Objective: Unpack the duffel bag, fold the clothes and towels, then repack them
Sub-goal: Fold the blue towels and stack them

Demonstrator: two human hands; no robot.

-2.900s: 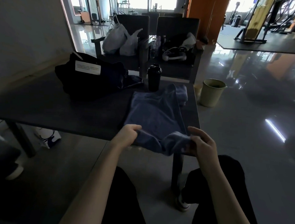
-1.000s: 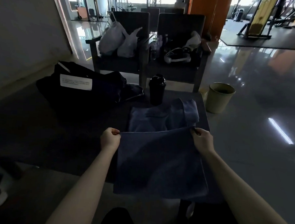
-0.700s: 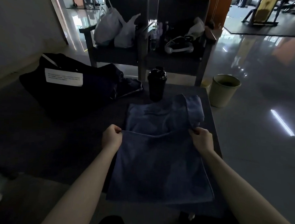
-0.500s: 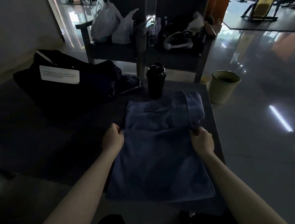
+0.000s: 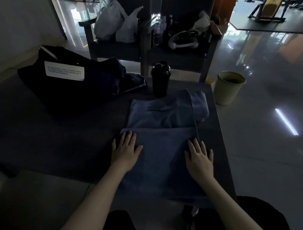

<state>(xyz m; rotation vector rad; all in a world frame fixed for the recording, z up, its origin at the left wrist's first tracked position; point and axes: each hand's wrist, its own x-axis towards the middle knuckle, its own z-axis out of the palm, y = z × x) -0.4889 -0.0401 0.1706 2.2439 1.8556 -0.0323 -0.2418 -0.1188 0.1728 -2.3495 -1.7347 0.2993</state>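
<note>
Where towel (image 5: 161, 160) overhangs near edge of table (image 5: 59, 145): left hand (image 5: 125, 149), right hand (image 5: 200, 156) flat upon it, fingers straight; table bare centre left.

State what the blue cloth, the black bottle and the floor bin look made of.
Blue cloth: soft matte fabric, possibly towelling; it lies in limp folded layers. Black bottle: probably plastic, with a dull sheen and moulded flip lid. Bin: pale, smooth, matte; plastic or painted metal, unclear.

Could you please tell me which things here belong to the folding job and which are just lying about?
Part of the job: blue cloth, under the left hand and right hand; black duffel bag; dark garment beside it.
Lying about: black shaker bottle; pale bin; white plastic bags.
</note>
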